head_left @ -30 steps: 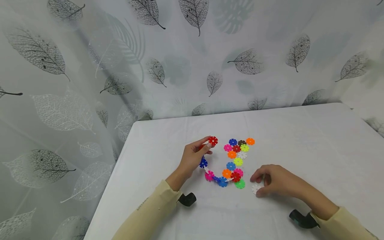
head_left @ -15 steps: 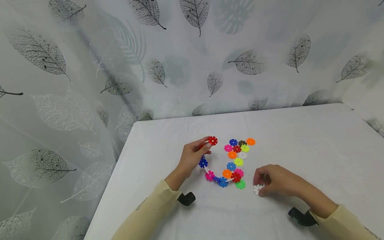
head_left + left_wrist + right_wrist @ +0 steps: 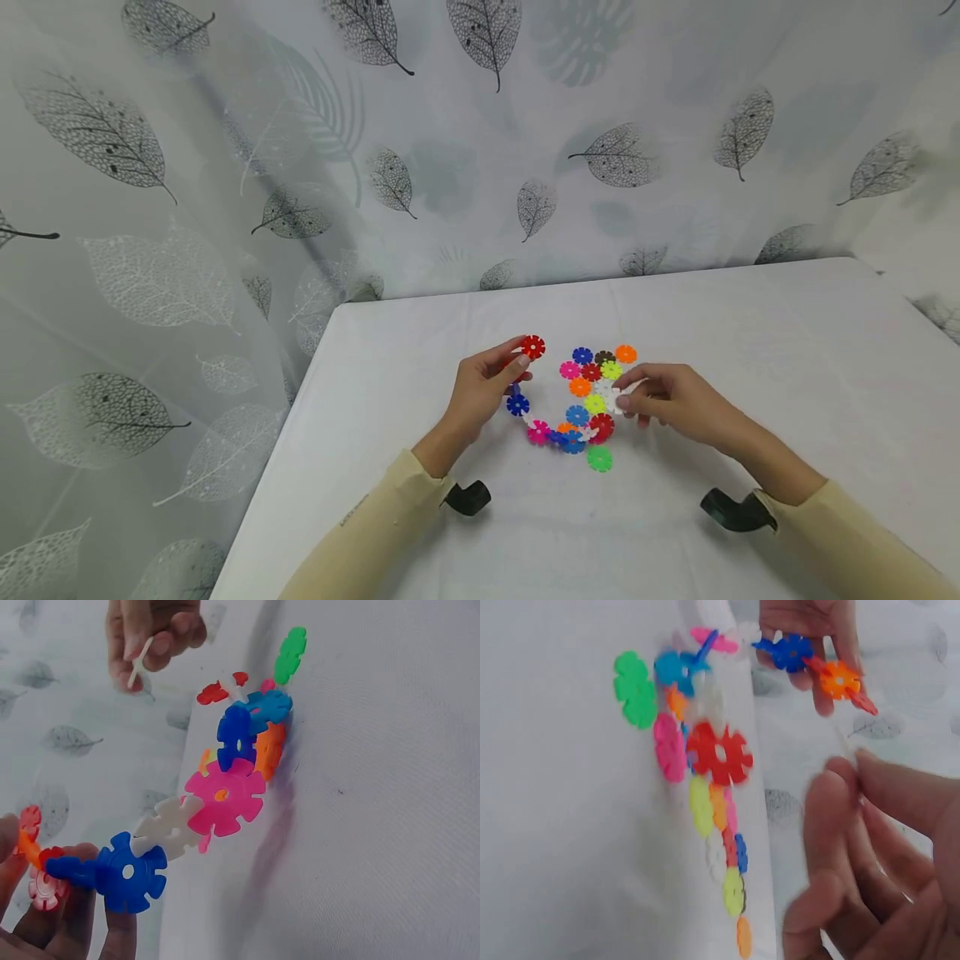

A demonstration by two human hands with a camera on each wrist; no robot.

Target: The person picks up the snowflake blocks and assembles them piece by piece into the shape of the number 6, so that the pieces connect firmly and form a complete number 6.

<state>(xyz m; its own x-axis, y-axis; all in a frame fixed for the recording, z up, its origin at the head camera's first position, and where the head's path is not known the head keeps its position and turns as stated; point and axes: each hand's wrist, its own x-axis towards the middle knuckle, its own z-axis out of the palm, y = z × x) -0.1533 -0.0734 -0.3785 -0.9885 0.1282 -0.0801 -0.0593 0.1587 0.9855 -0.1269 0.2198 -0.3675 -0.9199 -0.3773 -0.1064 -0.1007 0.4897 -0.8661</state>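
My left hand (image 3: 480, 385) pinches one end of a curved chain of slotted plastic flower discs, near a red disc (image 3: 533, 347). A dark blue disc (image 3: 129, 871), a white one (image 3: 169, 827) and a pink one (image 3: 225, 796) follow along the chain. At its far end a red disc (image 3: 720, 754) hangs raised, above or beside the loose discs. My right hand (image 3: 686, 406) pinches a separate white disc (image 3: 140, 662) between thumb and fingers, seen edge-on in the left wrist view. It is held in the air, apart from the chain.
Loose discs lie on the white tabletop (image 3: 787, 350): a green one (image 3: 600, 458) in front, an orange one (image 3: 626, 354) at the back, several others between. A leaf-printed curtain (image 3: 450, 125) hangs behind and left. A black camera mount (image 3: 467, 498) sits on the left wrist.
My right hand has picked up the white disc from the table and brought it up and left, towards the chain. The chain's lower part has lifted and shifted slightly right.
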